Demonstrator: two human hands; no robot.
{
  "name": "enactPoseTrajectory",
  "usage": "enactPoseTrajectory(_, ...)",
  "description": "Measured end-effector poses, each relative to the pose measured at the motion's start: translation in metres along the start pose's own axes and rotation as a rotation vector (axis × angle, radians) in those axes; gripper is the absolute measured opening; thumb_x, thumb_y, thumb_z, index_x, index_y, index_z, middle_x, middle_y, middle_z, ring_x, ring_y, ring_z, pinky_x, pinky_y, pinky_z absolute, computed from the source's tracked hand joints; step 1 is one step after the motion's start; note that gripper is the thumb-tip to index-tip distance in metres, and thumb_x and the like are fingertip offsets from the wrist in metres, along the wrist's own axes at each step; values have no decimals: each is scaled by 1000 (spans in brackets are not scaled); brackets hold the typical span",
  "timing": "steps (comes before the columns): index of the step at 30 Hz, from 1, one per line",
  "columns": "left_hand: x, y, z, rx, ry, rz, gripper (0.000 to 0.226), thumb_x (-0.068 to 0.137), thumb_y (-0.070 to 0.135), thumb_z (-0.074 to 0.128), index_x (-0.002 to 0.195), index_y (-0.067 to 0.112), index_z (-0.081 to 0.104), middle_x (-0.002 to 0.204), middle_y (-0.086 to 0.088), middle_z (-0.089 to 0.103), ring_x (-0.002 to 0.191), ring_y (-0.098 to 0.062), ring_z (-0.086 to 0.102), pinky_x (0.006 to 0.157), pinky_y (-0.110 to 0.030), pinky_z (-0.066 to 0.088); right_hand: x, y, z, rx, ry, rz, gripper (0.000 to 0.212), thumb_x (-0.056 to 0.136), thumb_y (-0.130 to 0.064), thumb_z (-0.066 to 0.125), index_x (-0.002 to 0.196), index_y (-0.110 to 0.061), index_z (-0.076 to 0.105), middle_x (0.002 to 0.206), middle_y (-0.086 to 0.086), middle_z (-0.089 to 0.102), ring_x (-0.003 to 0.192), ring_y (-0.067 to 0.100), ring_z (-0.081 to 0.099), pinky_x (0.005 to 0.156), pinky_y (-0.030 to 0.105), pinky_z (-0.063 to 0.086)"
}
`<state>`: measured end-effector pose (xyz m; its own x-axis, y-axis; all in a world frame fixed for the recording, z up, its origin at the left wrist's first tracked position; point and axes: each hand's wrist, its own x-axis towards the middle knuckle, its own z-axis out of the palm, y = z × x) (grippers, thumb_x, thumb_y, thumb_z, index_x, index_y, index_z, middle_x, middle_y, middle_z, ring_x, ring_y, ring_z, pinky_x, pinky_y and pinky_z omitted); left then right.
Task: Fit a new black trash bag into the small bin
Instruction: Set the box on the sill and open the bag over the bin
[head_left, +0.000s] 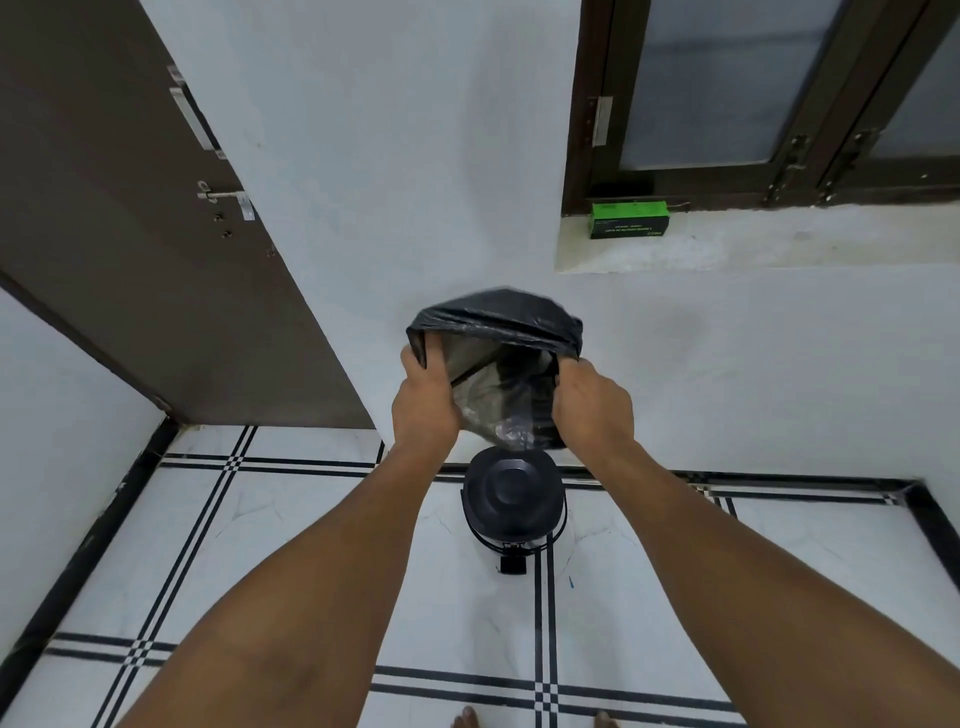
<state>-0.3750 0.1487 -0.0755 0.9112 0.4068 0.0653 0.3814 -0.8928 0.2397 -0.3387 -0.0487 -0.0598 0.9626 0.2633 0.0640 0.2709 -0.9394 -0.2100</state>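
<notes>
A thin black trash bag (498, 338) hangs in the air in front of the wall, its mouth pulled open toward me. My left hand (423, 395) grips the bag's left rim and my right hand (592, 402) grips its right rim. Directly below the bag, a small round black pedal bin (511, 499) stands on the floor against the wall with its lid down. The bin's foot pedal (511, 565) points toward me. The bag's lower end hangs just above the lid and hides the lid's far edge.
A brown door (130, 234) with a latch stands open at the left. A dark-framed window (753, 104) sits at the upper right, with a green box (628, 221) on its sill. White floor tiles with black stripes (260, 545) surround the bin. My toes (465, 719) show at the bottom edge.
</notes>
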Motion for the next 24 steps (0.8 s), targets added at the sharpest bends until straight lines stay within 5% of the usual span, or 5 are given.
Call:
enactPoseTrajectory(5, 2, -8, 12, 238, -428, 110, 36, 88, 17, 64, 123, 14, 57, 126, -10, 63, 109, -34, 64, 85, -39, 51, -2, 7, 5, -85, -479, 93, 29, 91, -16, 56, 120, -17, 57, 110, 4, 64, 89, 28, 60, 74, 36, 43)
enactPoseTrajectory(9, 0, -10, 16, 170, -386, 51, 43, 92, 11, 57, 134, 11, 50, 138, -13, 55, 111, -37, 63, 91, -42, 51, -5, 14, 14, -20, -392, 107, 28, 92, -16, 56, 120, -16, 56, 115, 8, 66, 101, 30, 65, 75, 36, 46)
enactPoseTrajectory(16, -3, -18, 23, 49, -230, 123, 84, 91, 8, 56, 160, 21, 10, 170, -10, -4, 82, -35, 63, 70, -39, 50, -6, 13, 18, 64, -294, 101, 37, 92, -19, 57, 126, -10, 47, 112, 12, 65, 96, 33, 65, 72, 37, 48)
enactPoseTrajectory(20, -6, -25, 28, 69, -365, 150, 60, 92, 23, 60, 147, 17, 35, 153, -11, 38, 106, -41, 64, 87, -45, 52, -6, 10, 26, 104, -332, 101, 36, 89, -19, 60, 123, -13, 50, 110, 9, 65, 92, 31, 65, 76, 39, 54)
enactPoseTrajectory(24, -3, -33, 36, -10, -330, 92, 55, 88, 23, 64, 137, 14, 40, 149, -9, 39, 102, -40, 64, 81, -41, 48, -5, 8, 37, 153, -330, 146, 37, 87, -19, 60, 123, -15, 51, 107, 7, 65, 84, 27, 59, 71, 35, 50)
